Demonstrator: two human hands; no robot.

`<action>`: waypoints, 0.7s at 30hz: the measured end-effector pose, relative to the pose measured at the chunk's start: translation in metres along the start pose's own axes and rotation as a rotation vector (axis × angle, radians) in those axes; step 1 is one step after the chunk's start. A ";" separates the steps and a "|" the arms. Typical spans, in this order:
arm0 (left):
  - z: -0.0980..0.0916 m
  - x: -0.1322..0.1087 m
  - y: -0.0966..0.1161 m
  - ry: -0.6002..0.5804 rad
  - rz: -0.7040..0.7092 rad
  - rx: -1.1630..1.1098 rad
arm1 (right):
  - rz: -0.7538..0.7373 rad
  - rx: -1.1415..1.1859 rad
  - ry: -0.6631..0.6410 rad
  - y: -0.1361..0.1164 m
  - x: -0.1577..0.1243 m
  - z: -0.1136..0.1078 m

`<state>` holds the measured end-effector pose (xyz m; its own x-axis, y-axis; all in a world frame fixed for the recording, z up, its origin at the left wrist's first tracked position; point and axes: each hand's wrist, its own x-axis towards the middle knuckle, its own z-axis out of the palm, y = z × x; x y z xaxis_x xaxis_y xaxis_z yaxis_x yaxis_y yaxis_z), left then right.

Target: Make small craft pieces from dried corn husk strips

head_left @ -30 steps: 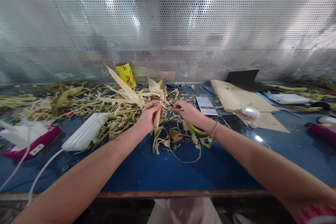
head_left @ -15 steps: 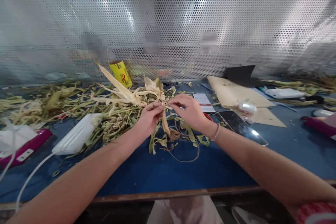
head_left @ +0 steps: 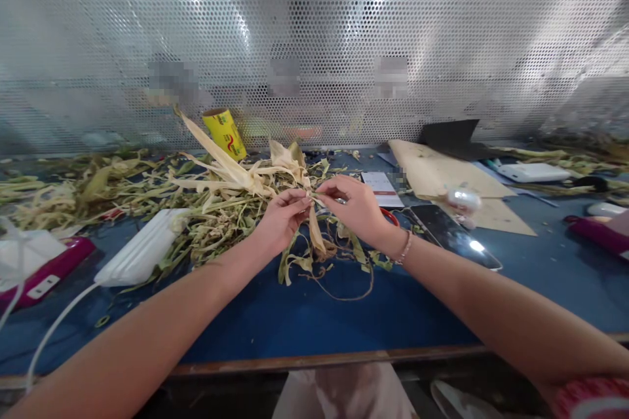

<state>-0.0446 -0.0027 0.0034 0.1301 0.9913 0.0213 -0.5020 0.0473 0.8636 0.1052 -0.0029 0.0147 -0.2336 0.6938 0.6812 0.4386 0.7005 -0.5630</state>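
Centrally, left hand [head_left: 284, 217]: thumb and forefinger pressed together on a dried husk [head_left: 316, 230], the other fingers curled in.
Right hand [head_left: 352, 208]: thumb and fingertips drawn to a pinch at the same husk, close beside the left fingertips; the exact bit gripped is too small to make out.
Husk: pale, dry, gripped at its upper part, its lower strip hanging below the fingertips, over the blue tabletop [head_left: 344, 332].
Right wrist: one thin bracelet [head_left: 405, 247].
Loose husks [head_left: 230, 170]: pale, pointed, fanned out behind and to the left of the hands.
Plant scraps [head_left: 226, 226]: greenish stalks and leaves, heaped under and left of the left hand.
Twine [head_left: 354, 299]: one brown loop, lying in front of the hands.
Yellow tube [head_left: 225, 135]: printed, tilted, near the perforated metal screen [head_left: 319, 19].
White device [head_left: 140, 249]: oblong, left of the heap, joined to a white cable [head_left: 52, 330].
Purple power strip [head_left: 46, 278]: far left, partly cut off by the frame edge.
Printed card or screen [head_left: 382, 188]: pale, just behind the right hand; which of the two cannot be told.
Black phone [head_left: 449, 232]: flat, right of the right wrist, reflecting light.
Brown card sheets [head_left: 437, 170]: flat, farther back on the right.
Black sheet [head_left: 449, 137]: folded, behind the brown sheets.
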 end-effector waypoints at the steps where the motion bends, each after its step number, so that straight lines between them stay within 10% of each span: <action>1: 0.000 0.000 0.000 -0.005 0.005 0.004 | -0.004 -0.001 0.000 0.000 0.000 0.000; 21: 0.008 -0.006 0.002 0.059 0.053 0.101 | 0.182 0.213 0.048 0.001 0.001 0.006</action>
<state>-0.0400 -0.0095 0.0092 0.0539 0.9977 0.0412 -0.4180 -0.0149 0.9083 0.1007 -0.0003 0.0123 -0.1245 0.8062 0.5784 0.2757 0.5881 -0.7604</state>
